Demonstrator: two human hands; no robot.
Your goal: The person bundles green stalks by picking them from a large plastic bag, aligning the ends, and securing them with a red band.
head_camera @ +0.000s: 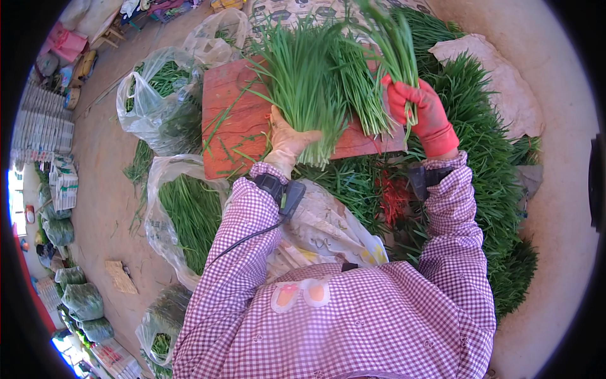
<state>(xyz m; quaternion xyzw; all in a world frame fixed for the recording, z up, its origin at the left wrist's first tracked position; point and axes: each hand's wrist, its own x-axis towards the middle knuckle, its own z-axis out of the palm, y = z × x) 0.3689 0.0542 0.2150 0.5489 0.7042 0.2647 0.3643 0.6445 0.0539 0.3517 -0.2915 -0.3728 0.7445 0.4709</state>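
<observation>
My left hand [290, 140] is at the lower left of a large bunch of long green leaves, likely garlic chives [307, 90], on a red board [232, 113]. Its thumb is spread across the pale stem ends. Leaves hide some fingers, so I cannot tell whether it grips. In a red glove, my right hand [421, 111] holds a smaller bunch of chives [400, 52] upright over the board's right end. Between the two hands lies another bunch [362, 90], stems towards me. Cut scraps [244, 142] litter the board's left part.
Plastic bags of greens [161, 104], [189, 222] stand left of the board. A long heap of chives [487, 180] lines the right side, beside a pale cloth sack [502, 90]. Red ties [393, 196] hang below the board. Stacked crates [45, 118] stand far left.
</observation>
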